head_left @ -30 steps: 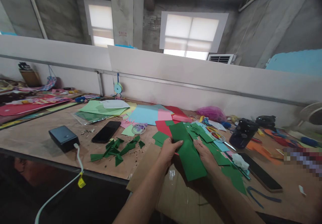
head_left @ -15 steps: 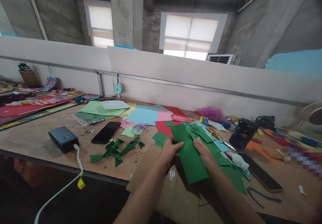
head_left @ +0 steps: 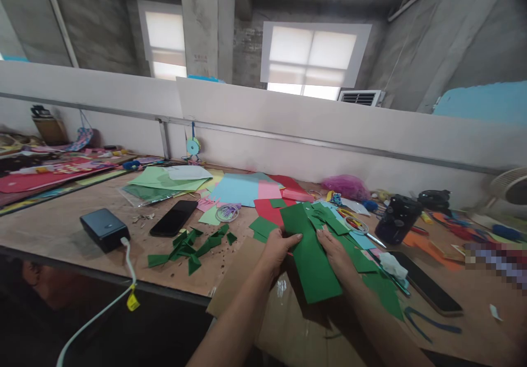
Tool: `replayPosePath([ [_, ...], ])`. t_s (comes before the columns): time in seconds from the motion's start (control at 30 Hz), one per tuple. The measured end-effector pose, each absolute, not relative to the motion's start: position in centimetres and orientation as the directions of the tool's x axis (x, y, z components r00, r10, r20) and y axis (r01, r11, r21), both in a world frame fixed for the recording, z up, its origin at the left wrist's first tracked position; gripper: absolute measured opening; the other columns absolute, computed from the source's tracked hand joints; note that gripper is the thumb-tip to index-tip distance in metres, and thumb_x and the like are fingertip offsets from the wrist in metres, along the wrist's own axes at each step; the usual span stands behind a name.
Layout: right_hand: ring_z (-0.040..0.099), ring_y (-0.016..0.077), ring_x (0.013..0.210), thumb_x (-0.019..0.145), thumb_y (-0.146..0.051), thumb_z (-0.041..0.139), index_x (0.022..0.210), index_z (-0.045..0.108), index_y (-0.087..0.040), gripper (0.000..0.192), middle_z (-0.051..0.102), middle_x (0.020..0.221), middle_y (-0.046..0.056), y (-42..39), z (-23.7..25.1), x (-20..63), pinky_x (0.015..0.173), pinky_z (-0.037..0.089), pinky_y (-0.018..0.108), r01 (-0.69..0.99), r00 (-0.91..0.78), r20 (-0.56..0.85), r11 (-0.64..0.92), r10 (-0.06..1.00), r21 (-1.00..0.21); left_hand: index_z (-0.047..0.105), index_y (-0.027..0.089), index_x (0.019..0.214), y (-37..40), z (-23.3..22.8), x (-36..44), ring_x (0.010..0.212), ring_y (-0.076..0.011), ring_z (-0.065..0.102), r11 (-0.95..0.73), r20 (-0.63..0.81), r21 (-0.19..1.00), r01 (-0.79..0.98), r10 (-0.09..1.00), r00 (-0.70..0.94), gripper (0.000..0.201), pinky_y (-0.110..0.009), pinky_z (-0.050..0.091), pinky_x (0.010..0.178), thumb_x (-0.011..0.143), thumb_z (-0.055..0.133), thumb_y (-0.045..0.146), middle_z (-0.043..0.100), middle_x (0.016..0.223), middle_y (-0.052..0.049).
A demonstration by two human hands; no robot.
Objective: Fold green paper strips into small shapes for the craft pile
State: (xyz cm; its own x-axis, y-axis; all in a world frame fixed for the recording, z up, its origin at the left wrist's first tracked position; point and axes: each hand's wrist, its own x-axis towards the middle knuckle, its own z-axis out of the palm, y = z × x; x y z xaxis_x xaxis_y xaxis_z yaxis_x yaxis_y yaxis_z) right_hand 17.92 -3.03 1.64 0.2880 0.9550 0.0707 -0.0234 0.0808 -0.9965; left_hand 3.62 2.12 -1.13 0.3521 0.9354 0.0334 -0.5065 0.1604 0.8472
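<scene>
Both of my hands hold a long dark green paper strip (head_left: pixel 309 254) just above the table. My left hand (head_left: pixel 278 249) pinches its left edge near the middle. My right hand (head_left: pixel 335 254) rests on its right edge with fingers curled against it. More green paper pieces (head_left: pixel 329 218) lie beyond the strip, and a pile of small green offcuts (head_left: pixel 191 244) sits to the left. A brown cardboard sheet (head_left: pixel 296 323) lies under my forearms.
A black power bank (head_left: pixel 104 228) with a white cable and a black phone (head_left: pixel 173 217) lie at the left. Coloured paper sheets (head_left: pixel 242 187) spread behind. Scissors (head_left: pixel 356 224), a dark bottle (head_left: pixel 396 220) and a second phone (head_left: pixel 428 287) are at the right.
The green strip and both hands have shifted very slightly toward me; nothing else moved.
</scene>
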Motion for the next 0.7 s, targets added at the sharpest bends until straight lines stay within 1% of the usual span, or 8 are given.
replayPosePath([
  [0.1,0.061,0.0248,0.115,0.073,-0.05,0.072,0.094,0.074,-0.024,0.033,0.073,0.113,0.002,-2.97,1.62,18.09,0.078,0.054,0.026,-0.034,0.264,0.087,0.099,0.961,-0.994,0.071,0.011,0.1,2.31,-1.42,3.64,0.076,-0.024,0.069,0.153,0.036,0.861,-0.484,0.933,0.359,0.05,-0.032,0.054,0.068,0.057,0.086,0.031,0.074,0.092,-0.013],
  [0.17,0.06,0.0254,0.116,0.073,-0.05,0.072,0.094,0.074,-0.024,0.033,0.073,0.112,0.002,-3.04,1.69,18.1,0.08,0.054,0.027,-0.053,0.254,0.069,0.085,0.965,-0.995,0.07,0.011,0.101,2.44,-1.57,3.65,0.076,-0.0239,0.069,0.151,0.035,0.869,-0.471,0.932,0.362,0.051,-0.032,0.054,0.067,0.058,0.086,0.032,0.074,0.093,-0.013],
  [0.4,0.055,0.0287,0.122,0.069,-0.05,0.074,0.087,0.075,-0.026,0.03,0.075,0.105,0.002,-3.18,2.16,17.79,0.089,0.052,0.033,-0.07,0.292,0.065,0.089,0.954,-0.994,0.07,0.012,0.102,2.39,-1.41,3.6,0.078,-0.0247,0.069,0.14,0.035,0.886,-0.442,0.931,0.363,0.05,-0.032,0.054,0.067,0.059,0.085,0.032,0.074,0.095,-0.014],
  [0.53,0.053,0.029,0.125,0.068,-0.05,0.075,0.086,0.075,-0.025,0.031,0.074,0.108,0.002,-3.04,2.13,17.79,0.092,0.051,0.034,-0.081,0.285,0.08,0.107,0.955,-0.991,0.071,0.012,0.102,2.42,-1.57,3.6,0.079,-0.025,0.069,0.137,0.041,0.886,-0.443,0.929,0.368,0.05,-0.032,0.054,0.068,0.058,0.085,0.033,0.074,0.097,-0.014],
  [0.7,0.05,0.0286,0.128,0.067,-0.052,0.075,0.086,0.075,-0.027,0.031,0.074,0.11,0.001,-3.19,2.23,17.73,0.093,0.05,0.032,-0.046,0.317,0.065,0.083,0.946,-0.995,0.07,0.012,0.105,2.39,-1.68,3.6,0.078,-0.0244,0.069,0.126,0.055,0.891,-0.437,0.924,0.378,0.051,-0.033,0.054,0.069,0.061,0.083,0.034,0.074,0.097,-0.014],
])
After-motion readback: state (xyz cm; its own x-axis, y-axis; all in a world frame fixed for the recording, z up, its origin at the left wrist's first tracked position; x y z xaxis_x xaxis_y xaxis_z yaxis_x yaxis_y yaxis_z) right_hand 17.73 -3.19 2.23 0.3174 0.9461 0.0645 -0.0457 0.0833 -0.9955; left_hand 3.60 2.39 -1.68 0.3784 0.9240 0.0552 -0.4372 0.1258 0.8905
